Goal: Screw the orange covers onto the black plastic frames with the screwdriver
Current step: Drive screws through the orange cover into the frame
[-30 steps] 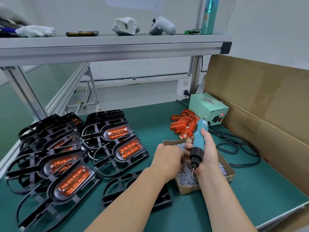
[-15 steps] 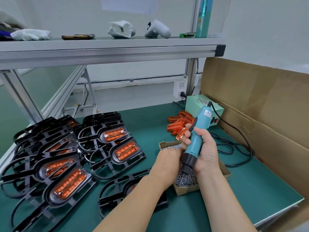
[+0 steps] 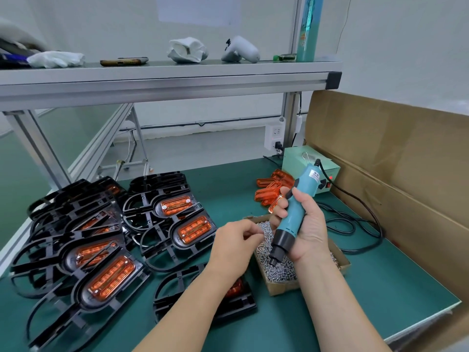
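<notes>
My right hand (image 3: 308, 229) grips the teal electric screwdriver (image 3: 295, 212), tilted with its black tip down over a cardboard box of screws (image 3: 281, 287). Just left of the tip, my left hand (image 3: 233, 246) has its fingertips pinched together at the box's near-left edge, apparently on a small screw. A black frame (image 3: 236, 304) with an orange cover lies under my left forearm, mostly hidden. Several black frames with orange covers fitted (image 3: 109, 275) are spread across the left of the green mat. Loose orange covers (image 3: 269, 190) are piled behind the screw box.
A pale green power supply (image 3: 308, 163) stands behind the covers, and its black cable (image 3: 355, 224) loops over the mat on the right. A tall cardboard sheet (image 3: 393, 161) walls the right side. An aluminium shelf (image 3: 165, 80) runs overhead.
My left hand has come out of the screw box, moving left with its fingertips pinched. The screwdriver has lifted and tilted further, its tip now above the screws.
</notes>
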`<state>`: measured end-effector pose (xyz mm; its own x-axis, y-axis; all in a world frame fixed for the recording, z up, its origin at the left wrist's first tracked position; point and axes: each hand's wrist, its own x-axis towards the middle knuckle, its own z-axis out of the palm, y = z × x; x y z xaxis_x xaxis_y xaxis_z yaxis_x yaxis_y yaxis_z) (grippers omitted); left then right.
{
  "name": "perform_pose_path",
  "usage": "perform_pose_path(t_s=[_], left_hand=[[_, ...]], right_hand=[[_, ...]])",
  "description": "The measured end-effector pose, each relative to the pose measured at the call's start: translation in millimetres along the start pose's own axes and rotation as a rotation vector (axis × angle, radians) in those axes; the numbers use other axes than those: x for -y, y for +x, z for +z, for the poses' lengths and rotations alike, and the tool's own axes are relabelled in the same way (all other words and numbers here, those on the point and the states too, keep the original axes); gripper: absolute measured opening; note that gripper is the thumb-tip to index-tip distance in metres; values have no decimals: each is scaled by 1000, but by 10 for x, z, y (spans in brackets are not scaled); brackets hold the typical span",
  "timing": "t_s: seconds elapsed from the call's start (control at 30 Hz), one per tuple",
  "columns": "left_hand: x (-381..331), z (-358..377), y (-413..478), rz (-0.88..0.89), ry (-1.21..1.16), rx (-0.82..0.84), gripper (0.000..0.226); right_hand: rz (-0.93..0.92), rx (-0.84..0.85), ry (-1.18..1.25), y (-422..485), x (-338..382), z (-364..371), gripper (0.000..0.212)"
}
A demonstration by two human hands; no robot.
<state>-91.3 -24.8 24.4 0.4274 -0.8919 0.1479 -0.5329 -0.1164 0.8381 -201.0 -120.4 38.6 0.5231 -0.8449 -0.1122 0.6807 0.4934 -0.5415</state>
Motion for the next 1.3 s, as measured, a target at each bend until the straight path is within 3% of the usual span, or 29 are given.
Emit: perform_pose_path(t_s=[0.27, 0.5, 0.93, 1.1, 1.3], left_hand=[[197, -350, -403, -139, -138, 18, 24], [210, -483, -667, -213, -331, 26, 26], [239, -628, -793, -256, -342, -26, 25], [242, -628, -803, -254, -263, -70, 24], [192, -583, -842, -58, 16, -173, 33]], right_hand=[[-23, -61, -74, -10, -220, 241, 4], [-31, -142, -90, -9, -367, 359, 15], [-92, -252, -107, 51, -546, 371, 13], [-88, -256, -141, 56, -594, 342, 13], [-118, -321, -146, 47, -629, 348, 12]])
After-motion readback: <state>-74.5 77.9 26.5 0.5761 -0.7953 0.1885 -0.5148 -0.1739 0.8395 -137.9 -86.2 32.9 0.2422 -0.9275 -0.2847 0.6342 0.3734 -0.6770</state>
